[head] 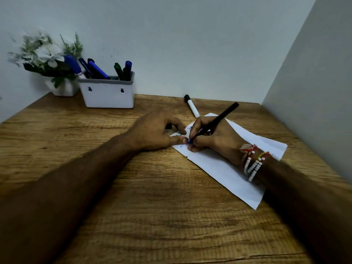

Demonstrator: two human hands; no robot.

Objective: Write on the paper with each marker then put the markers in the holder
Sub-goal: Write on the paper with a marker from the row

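A white sheet of paper (224,168) lies on the wooden table at the right. My right hand (213,139) grips a black marker (219,119) with a blue tip pressed to the paper's left end, where faint blue, green and black marks show. My left hand (158,131) rests on the paper's left corner, fingers curled, thumb close to the tip; something small and dark shows under its fingers, too hidden to name. A white marker with a black cap (191,105) lies on the table behind the paper. The white holder (108,94) at the back left has several blue and green markers in it.
A white pot with white flowers (47,60) stands left of the holder against the back wall. A wall closes the table's right side. Bare wooden table (162,206) stretches in front of the hands.
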